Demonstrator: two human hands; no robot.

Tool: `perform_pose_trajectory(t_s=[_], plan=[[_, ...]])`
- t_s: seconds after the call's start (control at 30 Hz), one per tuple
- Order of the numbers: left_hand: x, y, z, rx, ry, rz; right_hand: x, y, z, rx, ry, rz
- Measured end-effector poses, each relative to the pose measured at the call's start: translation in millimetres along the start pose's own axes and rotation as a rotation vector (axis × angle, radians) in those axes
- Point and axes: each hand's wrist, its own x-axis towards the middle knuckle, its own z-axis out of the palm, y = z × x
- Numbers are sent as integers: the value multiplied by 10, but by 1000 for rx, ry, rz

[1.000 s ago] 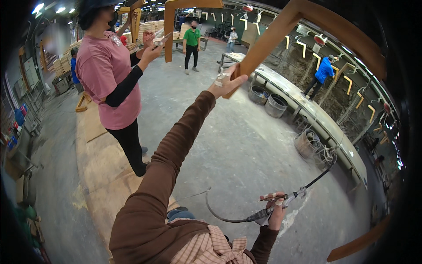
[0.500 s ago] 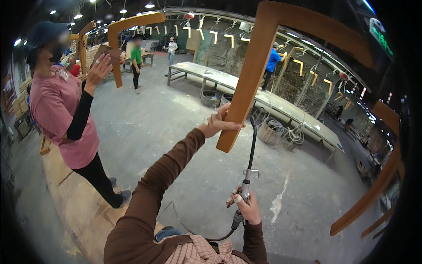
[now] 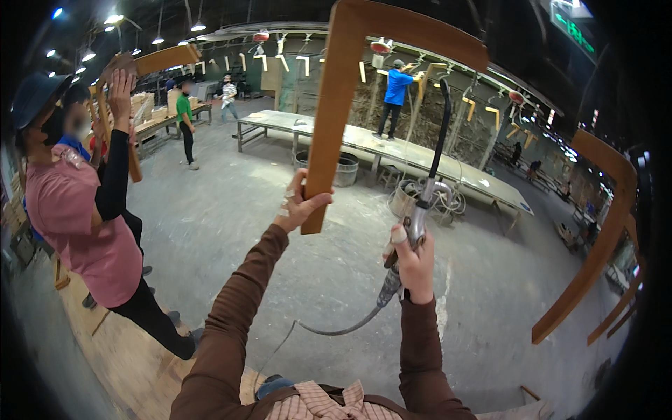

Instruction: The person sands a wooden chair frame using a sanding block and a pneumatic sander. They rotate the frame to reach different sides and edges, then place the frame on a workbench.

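A brown L-shaped wooden piece [image 3: 329,119] hangs upright in front of me, its top arm reaching to the right. Near its lower end, my left hand [image 3: 302,203] grips it, with the thumb across its face. My right hand [image 3: 413,262] is wrapped round an air blow gun [image 3: 418,213], silver with a long black bent nozzle. The nozzle points up, to the right of the wooden piece and below its top arm. From the gun's lower end a dark hose [image 3: 343,329] curves down to the left. A fingertip of the right hand is taped.
On the left a co-worker in a pink shirt [image 3: 77,231] works at another wooden piece [image 3: 166,59]. More wooden pieces [image 3: 595,266] hang at the right. Behind stand a long table [image 3: 420,157] with a person in blue [image 3: 397,91] on it, and buckets [image 3: 346,170].
My right hand has raised the blow gun, bringing its nozzle up beside the wooden piece. The view has turned, so the held piece and my left hand appear farther left.
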Motion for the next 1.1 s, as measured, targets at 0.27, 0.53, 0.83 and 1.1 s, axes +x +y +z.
perform_pose_trajectory(t_s=[0.27,0.53,0.83,1.1], plan=[[-63,26,-266,140,189,-12,129,10,-261,88,64,47],[-29,118,-78,622,426,77,-28,152,-388,142,-37,151],[-31,129,336,1248,344,279,-113,16,-457,188,-52,170],[-191,185,901,1227,297,191,-109,-288,-319,151,-130,83]])
